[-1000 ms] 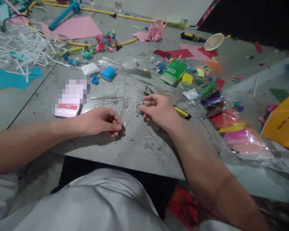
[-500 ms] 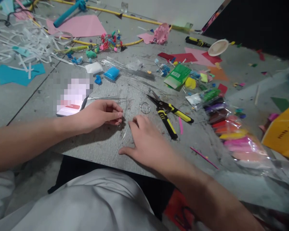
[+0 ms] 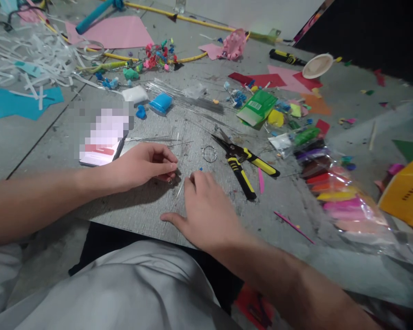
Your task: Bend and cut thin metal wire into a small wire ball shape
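Note:
My left hand is closed in a pinch, with a small wire loop showing below its fingertips. The rest of that wire is hidden by the fingers. To its right, my right hand rests low over the table, thumb stretched out to the left and fingers apart from it. A thin straight wire lies beside its fingertips. Just beyond that hand are a ring of bent wire and a tiny blue bit. Black and yellow pliers lie with jaws parted.
A phone lies behind my left hand, near loose wires. Packets of coloured clay are at right, with a pink stick nearer. Farther back are a blue packet, a green packet and white paper strips.
My right hand has drawn slightly nearer to me, its thumb reaching farther left. The tiny blue bit now shows beyond its fingers. My left hand has hardly moved.

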`<action>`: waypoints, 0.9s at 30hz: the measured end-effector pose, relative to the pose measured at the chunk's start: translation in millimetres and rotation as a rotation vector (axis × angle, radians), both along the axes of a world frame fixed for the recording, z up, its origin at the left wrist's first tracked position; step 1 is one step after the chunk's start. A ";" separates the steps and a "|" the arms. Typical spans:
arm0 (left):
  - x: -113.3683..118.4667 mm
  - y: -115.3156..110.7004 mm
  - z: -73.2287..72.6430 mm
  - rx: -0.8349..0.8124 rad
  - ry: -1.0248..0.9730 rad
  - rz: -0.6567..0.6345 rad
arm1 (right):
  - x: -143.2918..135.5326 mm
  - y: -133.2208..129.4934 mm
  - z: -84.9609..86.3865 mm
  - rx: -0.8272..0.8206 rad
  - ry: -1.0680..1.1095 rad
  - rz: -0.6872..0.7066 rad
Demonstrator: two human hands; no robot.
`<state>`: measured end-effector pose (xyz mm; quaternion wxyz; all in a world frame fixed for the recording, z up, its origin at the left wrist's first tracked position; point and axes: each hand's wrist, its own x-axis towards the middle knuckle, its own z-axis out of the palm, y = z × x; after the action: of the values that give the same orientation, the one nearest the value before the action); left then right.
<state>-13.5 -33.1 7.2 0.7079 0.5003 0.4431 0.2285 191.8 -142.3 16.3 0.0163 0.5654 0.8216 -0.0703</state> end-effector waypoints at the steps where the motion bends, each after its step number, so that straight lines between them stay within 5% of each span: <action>1: 0.0 -0.1 0.1 0.000 -0.003 0.002 | 1.6 0.9 -0.9 0.012 0.014 0.007; 16: 4.9 -3.5 9.0 -0.069 -0.015 0.021 | 15.6 27.1 -11.4 -0.106 0.340 -0.088; 22: 4.7 -2.3 11.5 -0.081 0.003 -0.048 | 33.9 51.5 -13.1 -0.463 1.110 -0.235; 27: 4.5 -8.5 10.9 -0.098 -0.006 -0.150 | 37.4 67.4 -8.5 -0.302 1.442 -0.388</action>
<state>-9.0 -41.7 18.1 0.7479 0.4963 0.4129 0.1544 229.2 -74.9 7.8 -0.4600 0.5056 0.4961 -0.5354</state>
